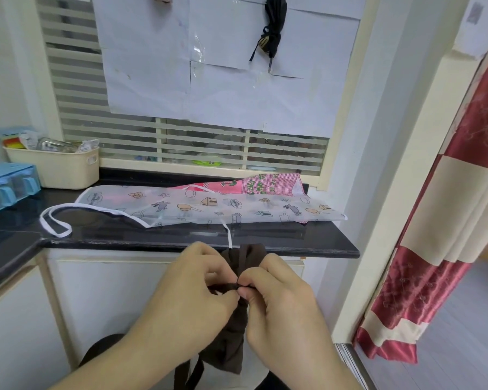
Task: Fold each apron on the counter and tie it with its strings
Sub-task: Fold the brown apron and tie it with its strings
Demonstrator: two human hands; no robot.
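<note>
Both my hands, left [192, 288] and right [279, 294], pinch the brown apron's [231, 333] string in front of the surface [181, 240]. Soft, limp cloth; best held at the knot.

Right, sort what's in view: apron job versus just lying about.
Job: brown apron, held by left hand and right hand; white printed apron; pink checked apron; counter.
Lying about: cream basket; blue box; red curtain.
</note>
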